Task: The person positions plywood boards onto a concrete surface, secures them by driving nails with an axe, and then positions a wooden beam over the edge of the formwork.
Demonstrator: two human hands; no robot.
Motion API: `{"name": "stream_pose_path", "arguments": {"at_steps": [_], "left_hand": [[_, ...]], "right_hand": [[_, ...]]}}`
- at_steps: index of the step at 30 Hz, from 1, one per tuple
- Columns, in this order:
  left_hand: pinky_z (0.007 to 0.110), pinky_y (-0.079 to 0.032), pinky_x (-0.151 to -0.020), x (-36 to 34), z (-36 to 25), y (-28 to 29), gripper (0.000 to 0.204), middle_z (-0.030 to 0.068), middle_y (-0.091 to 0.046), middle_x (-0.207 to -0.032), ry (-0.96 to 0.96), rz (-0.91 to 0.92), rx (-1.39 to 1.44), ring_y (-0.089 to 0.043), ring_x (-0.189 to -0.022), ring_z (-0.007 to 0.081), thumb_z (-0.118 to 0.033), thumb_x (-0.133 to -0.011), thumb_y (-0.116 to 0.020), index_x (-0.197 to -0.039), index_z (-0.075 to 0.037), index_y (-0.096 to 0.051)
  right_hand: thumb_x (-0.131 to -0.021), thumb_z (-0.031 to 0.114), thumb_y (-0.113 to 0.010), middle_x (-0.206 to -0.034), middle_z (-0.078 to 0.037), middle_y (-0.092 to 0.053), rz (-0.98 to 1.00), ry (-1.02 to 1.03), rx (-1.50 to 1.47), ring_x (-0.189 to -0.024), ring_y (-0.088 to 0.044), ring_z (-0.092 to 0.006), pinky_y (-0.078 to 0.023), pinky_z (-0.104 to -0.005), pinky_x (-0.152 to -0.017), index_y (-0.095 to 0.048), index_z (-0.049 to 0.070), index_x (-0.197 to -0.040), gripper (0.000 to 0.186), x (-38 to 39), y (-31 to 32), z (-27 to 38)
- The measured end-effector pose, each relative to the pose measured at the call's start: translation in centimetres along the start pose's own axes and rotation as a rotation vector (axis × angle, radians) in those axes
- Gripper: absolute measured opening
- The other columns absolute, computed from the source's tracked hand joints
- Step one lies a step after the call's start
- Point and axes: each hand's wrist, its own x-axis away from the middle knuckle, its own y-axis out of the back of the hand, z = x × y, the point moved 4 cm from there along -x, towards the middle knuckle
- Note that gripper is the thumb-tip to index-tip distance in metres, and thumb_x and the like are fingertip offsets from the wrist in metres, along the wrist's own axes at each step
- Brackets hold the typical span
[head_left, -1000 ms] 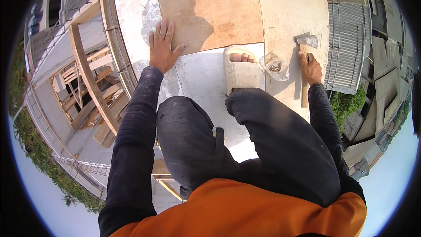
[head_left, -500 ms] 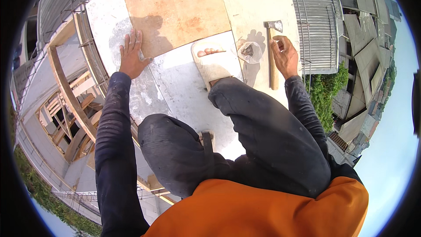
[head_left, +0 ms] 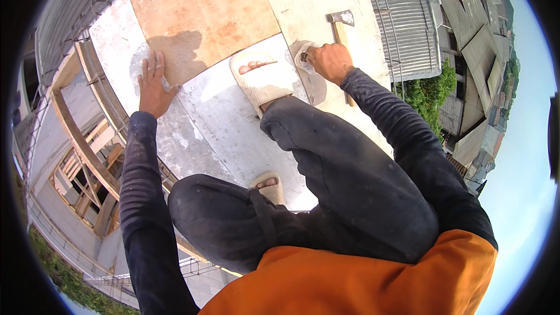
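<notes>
My left hand (head_left: 154,87) lies with fingers spread on a pale, scuffed board (head_left: 175,140), beside its seam with a brown plywood panel (head_left: 201,14). Over a small clear plastic bag (head_left: 303,52), my right hand (head_left: 331,62) bends down with curled fingers. Its fingertips reach into the mouth of the bag, where dark contents were visible earlier; what they pinch is hidden. Just beyond this hand lies a hatchet (head_left: 340,32) with a metal head and a wooden handle, partly covered by my hand and wrist.
My sandalled foot (head_left: 259,79) rests on the boards near the bag, the other sandal (head_left: 269,186) closer in. Left of the boards, wooden framing (head_left: 81,125) and steel rods border a drop to a lower level. On the right are a corrugated roof (head_left: 405,20) and green foliage (head_left: 429,93).
My right hand has moved left from beside the hatchet handle to the plastic bag. The left hand stays flat on the board. The whole view has shifted slightly.
</notes>
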Motion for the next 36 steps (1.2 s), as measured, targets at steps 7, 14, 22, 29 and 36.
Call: {"name": "stream_pose_path", "arguments": {"at_steps": [7, 14, 22, 29, 36], "left_hand": [[0.069, -0.013, -0.132, -0.1, -0.4, 0.0, 0.114, 0.0085, -0.005, -0.185, 0.0, -0.003, 0.003, -0.005, -0.169, 0.04, -0.031, -0.091, -0.085, -0.178, -0.024, -0.011], [0.068, -0.013, -0.132, -0.2, -0.3, 0.0, 0.114, 0.0075, -0.005, -0.185, -0.01, -0.008, 0.012, -0.005, -0.169, 0.0397, -0.034, -0.091, -0.084, -0.178, -0.025, -0.01], [0.068, -0.012, -0.132, -0.2, 0.0, -0.1, 0.115, 0.0067, -0.005, -0.185, 0.007, -0.002, -0.009, -0.005, -0.169, 0.0388, -0.034, -0.091, -0.085, -0.178, -0.025, -0.011], [0.067, -0.013, -0.132, -0.2, -0.2, 0.3, 0.113, 0.0079, -0.006, -0.185, 0.0, -0.012, 0.011, -0.007, -0.169, 0.0401, -0.031, -0.09, -0.084, -0.177, -0.022, -0.013], [0.045, -0.03, -0.131, -1.1, -8.9, 4.1, 0.075, 0.03, -0.041, -0.168, -0.116, -0.037, 0.409, -0.038, -0.157, 0.0452, -0.031, -0.102, -0.071, -0.163, 0.003, -0.043]], "right_hand": [[-0.104, 0.033, -0.063, -0.082, -0.019, -0.079, 0.024, 0.084, 0.013, -0.076, -0.078, -0.0374, -0.06, -0.0487, -0.069, -0.077, 0.008, -0.101, 0.028, -0.3, -1.4, -0.6], [-0.107, 0.035, -0.06, -0.079, -0.019, -0.077, 0.016, 0.096, 0.055, -0.072, -0.077, -0.0367, -0.059, -0.0485, -0.066, -0.073, 0.006, -0.106, 0.032, -0.5, -2.5, -1.1], [-0.108, 0.031, -0.058, -0.072, -0.017, -0.074, 0.047, 0.167, 0.008, -0.067, -0.075, -0.0384, -0.058, -0.0505, -0.064, -0.066, 0.006, -0.115, 0.027, 1.5, -0.3, -1.2], [-0.108, 0.03, -0.062, -0.077, -0.016, -0.075, -0.11, 0.124, -0.258, -0.072, -0.075, -0.0318, -0.059, -0.0442, -0.068, -0.067, 0.006, -0.115, 0.026, 3.9, 1.0, -1.6], [-0.11, 0.024, -0.067, -0.095, -0.001, -0.071, 0.212, -0.186, -2.001, -0.08, -0.068, -0.0081, -0.051, -0.0254, -0.062, -0.071, 0.011, -0.109, 0.013, 3.2, 3.0, 0.9]]}}
